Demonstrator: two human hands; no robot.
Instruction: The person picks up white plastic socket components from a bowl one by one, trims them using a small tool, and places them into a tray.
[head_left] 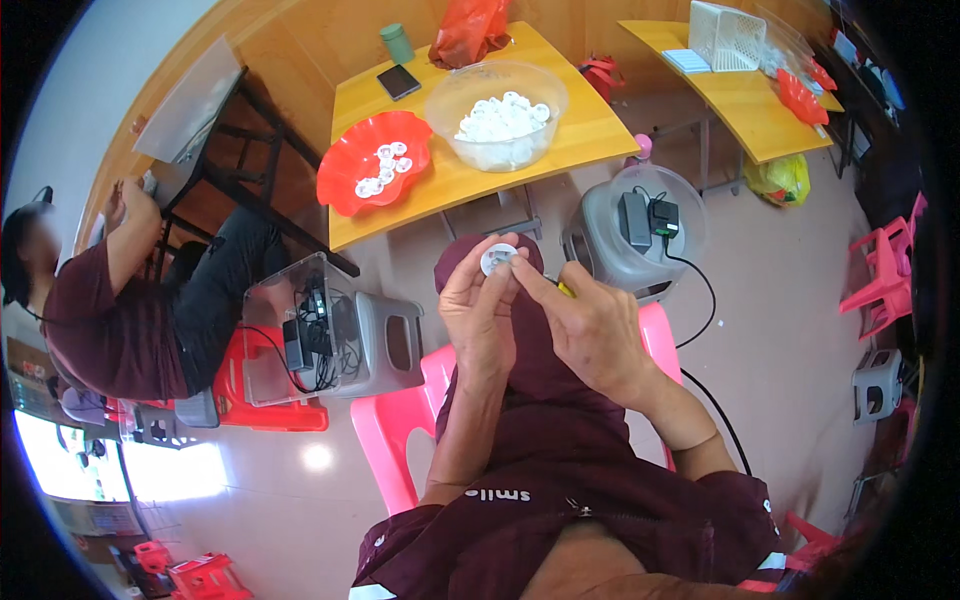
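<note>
Above my lap, my left hand (479, 318) pinches a small white round plastic piece (497, 259) between thumb and fingers, its hollow side with inner detail facing up. My right hand (603, 335) comes in from the right, its index fingertip at the edge of that piece. Curled in the right palm is a slim yellow-and-black object (566, 289), mostly hidden by the fingers; its kind does not show. Beyond my hands, a red wavy-edged dish (345, 165) holds several similar white pieces. Beside it, a large clear bowl (445, 105) contains a heap of white pieces.
The dish and bowl stand on a yellow table (460, 192) with a phone (398, 82), a green canister (396, 44) and a red bag (470, 35). Right of me, a clear tub (690, 215) with black adapters tops a grey stool (590, 245). A co-worker (110, 320) sits at left.
</note>
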